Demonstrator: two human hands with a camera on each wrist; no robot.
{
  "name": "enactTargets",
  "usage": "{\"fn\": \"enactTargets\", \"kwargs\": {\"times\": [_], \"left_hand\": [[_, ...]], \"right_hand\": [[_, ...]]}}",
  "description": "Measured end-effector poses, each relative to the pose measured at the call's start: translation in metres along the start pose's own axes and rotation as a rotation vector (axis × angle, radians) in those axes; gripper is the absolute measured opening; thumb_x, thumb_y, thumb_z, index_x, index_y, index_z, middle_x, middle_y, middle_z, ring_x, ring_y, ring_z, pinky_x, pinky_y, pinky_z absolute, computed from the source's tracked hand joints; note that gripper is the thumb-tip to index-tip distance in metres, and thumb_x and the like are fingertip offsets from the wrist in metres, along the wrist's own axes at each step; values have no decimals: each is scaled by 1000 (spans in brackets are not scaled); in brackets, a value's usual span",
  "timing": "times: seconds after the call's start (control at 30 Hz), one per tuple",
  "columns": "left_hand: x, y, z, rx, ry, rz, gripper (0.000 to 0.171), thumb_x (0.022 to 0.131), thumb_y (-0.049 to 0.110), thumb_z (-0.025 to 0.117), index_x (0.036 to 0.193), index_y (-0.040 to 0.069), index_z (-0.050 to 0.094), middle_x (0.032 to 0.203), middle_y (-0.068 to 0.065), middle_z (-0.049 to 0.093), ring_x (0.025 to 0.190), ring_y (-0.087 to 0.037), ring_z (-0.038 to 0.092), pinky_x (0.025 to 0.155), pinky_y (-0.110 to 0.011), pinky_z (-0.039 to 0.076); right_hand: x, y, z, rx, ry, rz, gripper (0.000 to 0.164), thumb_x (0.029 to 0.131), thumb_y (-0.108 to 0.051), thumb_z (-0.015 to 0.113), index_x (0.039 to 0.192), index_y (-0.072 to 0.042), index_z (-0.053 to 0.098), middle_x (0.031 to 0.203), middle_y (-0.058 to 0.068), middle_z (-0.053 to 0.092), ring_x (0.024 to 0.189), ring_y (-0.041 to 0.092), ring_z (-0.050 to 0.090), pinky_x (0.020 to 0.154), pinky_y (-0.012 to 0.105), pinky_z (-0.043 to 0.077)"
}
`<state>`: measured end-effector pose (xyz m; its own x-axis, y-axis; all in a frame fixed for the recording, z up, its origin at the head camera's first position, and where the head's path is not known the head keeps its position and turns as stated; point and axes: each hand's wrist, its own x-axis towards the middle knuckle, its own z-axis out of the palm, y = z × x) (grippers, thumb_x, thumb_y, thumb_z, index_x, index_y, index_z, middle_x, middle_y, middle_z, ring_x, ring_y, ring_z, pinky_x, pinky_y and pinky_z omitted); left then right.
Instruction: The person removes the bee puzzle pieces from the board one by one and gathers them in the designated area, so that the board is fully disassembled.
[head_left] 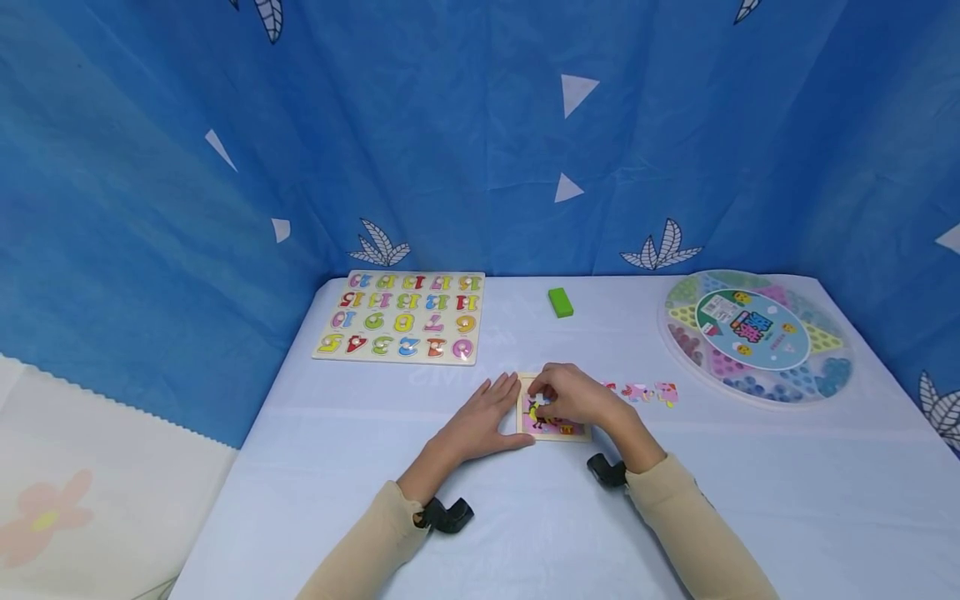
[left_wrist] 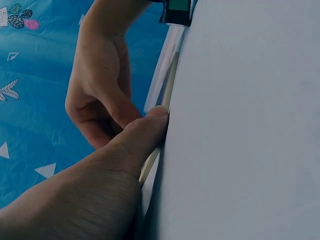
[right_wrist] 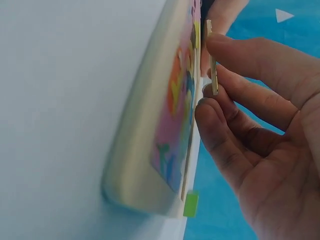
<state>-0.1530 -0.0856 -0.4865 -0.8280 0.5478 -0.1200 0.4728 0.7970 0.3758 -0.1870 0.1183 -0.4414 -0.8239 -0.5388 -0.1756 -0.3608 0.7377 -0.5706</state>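
puzzle (head_left: 553, 427) with 2 inward-angled hands (head_left: 480, 422) (head_left: 579, 394)

Angling both forearms (head_left: 367, 542) inward. Holding left hand (head_left: 480, 423) palm-down, thumb spread from fingers. Pinching with right hand (head_left: 579, 397), thumb opposite fingertips.

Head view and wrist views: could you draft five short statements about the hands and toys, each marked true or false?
1. The right hand pinches a thin puzzle piece. True.
2. The left hand touches the small puzzle's frame. True.
3. Both hands pinch pieces. False: the left hand's fingers are extended.
4. A green block lies right of the number board. True.
5. The green block touches that board. False: they lie apart.
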Motion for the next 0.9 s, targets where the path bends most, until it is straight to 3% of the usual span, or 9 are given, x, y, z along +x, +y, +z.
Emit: {"fn": "enactTargets", "kwargs": {"times": [0.9], "left_hand": [[-1,3,-2,8,8,-4,96,87,65,56,156,8,20,165,-5,15,153,-18,10,126,-38,12]], "right_hand": [[-23,19,-15,22,35,26,26,80,-13,80,104,-9,74,90,0,62,79,13,52,72,22,51]]}}
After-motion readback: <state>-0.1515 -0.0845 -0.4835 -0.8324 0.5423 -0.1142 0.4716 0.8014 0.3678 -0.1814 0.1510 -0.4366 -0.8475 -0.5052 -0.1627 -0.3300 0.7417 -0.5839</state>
